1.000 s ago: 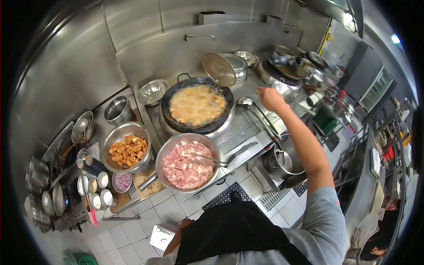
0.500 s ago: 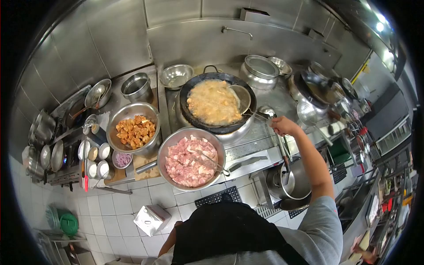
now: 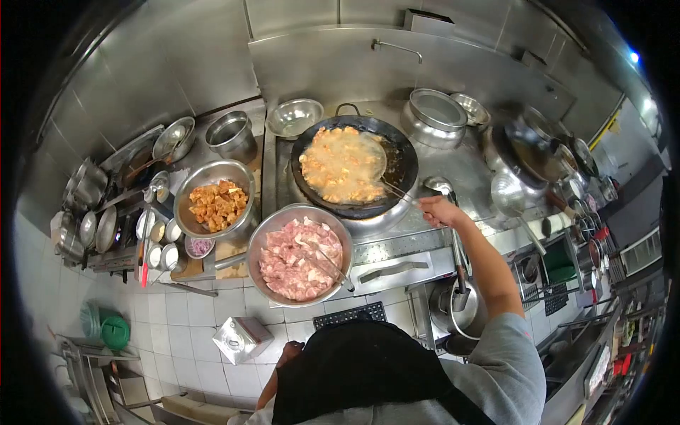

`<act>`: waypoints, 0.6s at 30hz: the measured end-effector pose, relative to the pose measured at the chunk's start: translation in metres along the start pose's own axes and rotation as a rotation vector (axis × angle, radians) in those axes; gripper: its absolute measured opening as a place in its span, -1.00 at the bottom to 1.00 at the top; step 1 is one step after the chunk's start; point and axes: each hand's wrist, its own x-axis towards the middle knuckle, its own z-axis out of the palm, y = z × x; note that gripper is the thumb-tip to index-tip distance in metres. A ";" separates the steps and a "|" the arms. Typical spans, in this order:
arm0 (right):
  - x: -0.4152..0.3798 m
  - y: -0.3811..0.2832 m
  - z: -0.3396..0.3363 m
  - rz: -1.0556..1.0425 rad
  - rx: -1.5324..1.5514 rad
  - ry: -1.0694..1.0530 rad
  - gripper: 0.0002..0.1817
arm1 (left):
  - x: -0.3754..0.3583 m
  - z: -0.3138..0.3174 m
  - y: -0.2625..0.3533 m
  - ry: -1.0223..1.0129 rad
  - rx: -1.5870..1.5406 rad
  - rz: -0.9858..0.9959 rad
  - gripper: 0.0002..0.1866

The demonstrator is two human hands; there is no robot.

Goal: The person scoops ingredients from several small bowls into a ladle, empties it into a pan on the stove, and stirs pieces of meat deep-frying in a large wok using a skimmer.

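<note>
My right hand (image 3: 439, 211) is closed round the handle of a wire strainer (image 3: 400, 193). The strainer's basket is partly sunk in the bubbling oil of a black wok (image 3: 404, 159), among frying pieces of food (image 3: 334, 166). Low beside the dark apron is my left hand (image 3: 290, 351); its fingers are mostly hidden. Nearer me, a steel pan (image 3: 253, 248) contains raw pink meat chunks (image 3: 294, 265), with metal tongs (image 3: 331, 269) resting in them. To its left, a steel bowl (image 3: 183, 191) holds browned pieces (image 3: 218, 205).
Behind the wok stand a shallow bowl (image 3: 295, 117) and a lidded pot (image 3: 437, 113). A ladle (image 3: 439, 185) and a perforated skimmer (image 3: 508, 195) lie to the right. Small tubs (image 3: 170, 255) and chopped onion (image 3: 200, 247) sit left. A metal tin (image 3: 241, 340) stands on the floor.
My right hand and the strainer have shifted slightly left and down across the wok, and the strainer sits deeper among the frying pieces. The camera view has turned a little.
</note>
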 end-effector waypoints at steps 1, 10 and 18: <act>0.003 0.000 0.007 0.009 0.008 -0.009 -0.63 | -0.003 0.003 -0.002 -0.045 0.010 -0.001 -0.74; -0.015 0.013 0.010 -0.062 0.305 -0.128 -0.85 | -0.027 0.001 0.012 -0.070 0.090 -0.016 -0.75; -0.049 0.023 0.002 -0.112 0.323 -0.105 -0.71 | -0.018 0.008 0.014 -0.044 -0.013 -0.133 -0.74</act>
